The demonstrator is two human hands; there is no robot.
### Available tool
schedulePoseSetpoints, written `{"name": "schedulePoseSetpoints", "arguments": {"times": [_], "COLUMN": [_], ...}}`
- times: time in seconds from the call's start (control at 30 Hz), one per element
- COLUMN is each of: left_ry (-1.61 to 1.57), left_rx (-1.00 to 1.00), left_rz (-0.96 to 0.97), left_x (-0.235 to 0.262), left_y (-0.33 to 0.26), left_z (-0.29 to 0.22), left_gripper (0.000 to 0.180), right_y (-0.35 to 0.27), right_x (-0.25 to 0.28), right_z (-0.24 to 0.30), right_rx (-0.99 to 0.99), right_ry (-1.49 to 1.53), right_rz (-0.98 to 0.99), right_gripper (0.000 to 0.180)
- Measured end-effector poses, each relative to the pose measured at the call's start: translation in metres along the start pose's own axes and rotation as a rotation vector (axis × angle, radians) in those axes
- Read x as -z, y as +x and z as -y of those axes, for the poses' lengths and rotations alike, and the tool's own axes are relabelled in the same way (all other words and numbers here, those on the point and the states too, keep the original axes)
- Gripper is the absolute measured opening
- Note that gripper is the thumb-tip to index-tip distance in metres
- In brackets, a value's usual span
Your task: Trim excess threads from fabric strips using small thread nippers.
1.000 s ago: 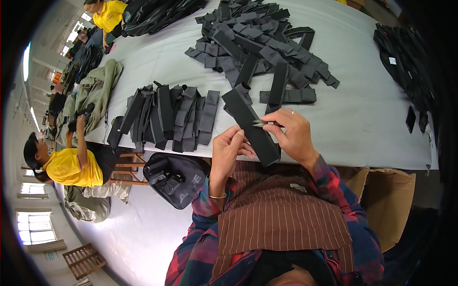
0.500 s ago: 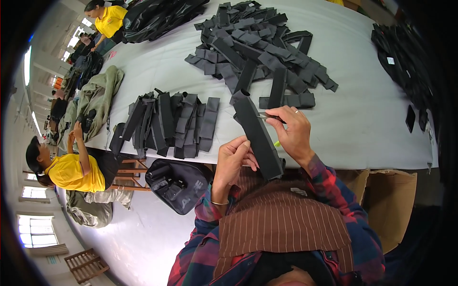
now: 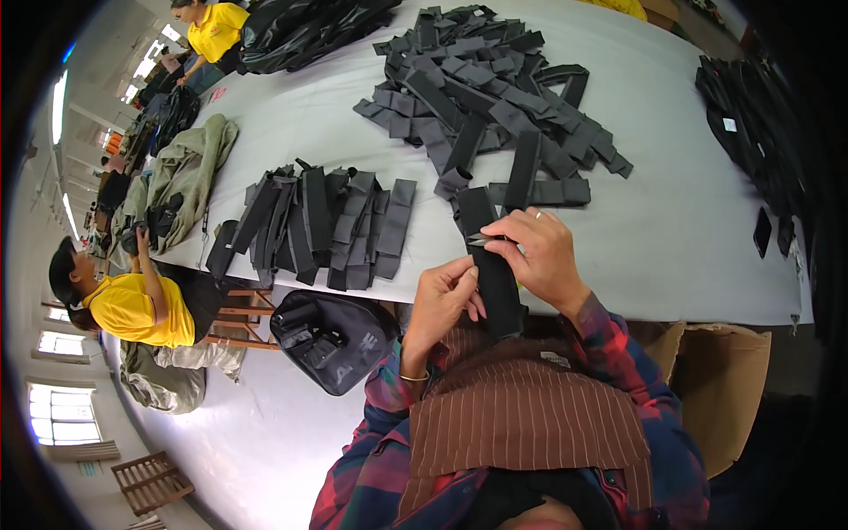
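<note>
Both hands meet at the centre of the frame on one black fabric strip (image 3: 492, 265), which runs from the tabletop (image 3: 689, 238) edge down toward the person's lap. Left hand (image 3: 442, 300) is curled closed around the strip's lower part. Right hand (image 3: 539, 256) is closed on its upper part and also pinches small metal snips (image 3: 481, 240) against it. Left of centre lies a neat row of black strips (image 3: 322, 225); a loose heap of strips (image 3: 495, 97) fills the upper middle. A black bag (image 3: 331, 340) sits below the tabletop edge.

White table (image 3: 689, 238) with dark strap piles (image 3: 495, 97)
</note>
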State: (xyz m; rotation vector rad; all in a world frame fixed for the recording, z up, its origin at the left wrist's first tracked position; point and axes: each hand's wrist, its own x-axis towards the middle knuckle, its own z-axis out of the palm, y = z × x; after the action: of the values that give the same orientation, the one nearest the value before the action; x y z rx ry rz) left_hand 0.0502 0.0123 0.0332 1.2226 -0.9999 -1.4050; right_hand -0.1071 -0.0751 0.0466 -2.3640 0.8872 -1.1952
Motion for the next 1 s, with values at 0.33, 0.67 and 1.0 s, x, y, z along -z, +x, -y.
{"name": "schedulePoseSetpoints", "arguments": {"times": [0.33, 0.67, 1.0], "left_ry": [-0.001, 0.022, 0.111], "left_rx": [-0.013, 0.000, -0.019], "left_rz": [0.002, 0.041, 0.068], "left_x": [0.002, -0.002, -0.004], "left_y": [-0.004, -0.007, -0.008], "left_z": [-0.002, 0.002, 0.006], "left_gripper": [0.024, 0.024, 0.018], "right_y": [-0.004, -0.006, 0.011], "right_x": [0.009, 0.001, 0.001], "right_z": [0.000, -0.011, -0.021], "right_rx": [-0.069, -0.041, -0.591], "right_ry": [0.032, -0.005, 0.853], "right_rz": [0.009, -0.077, 0.107], "right_gripper": [0.014, 0.017, 0.017]}}
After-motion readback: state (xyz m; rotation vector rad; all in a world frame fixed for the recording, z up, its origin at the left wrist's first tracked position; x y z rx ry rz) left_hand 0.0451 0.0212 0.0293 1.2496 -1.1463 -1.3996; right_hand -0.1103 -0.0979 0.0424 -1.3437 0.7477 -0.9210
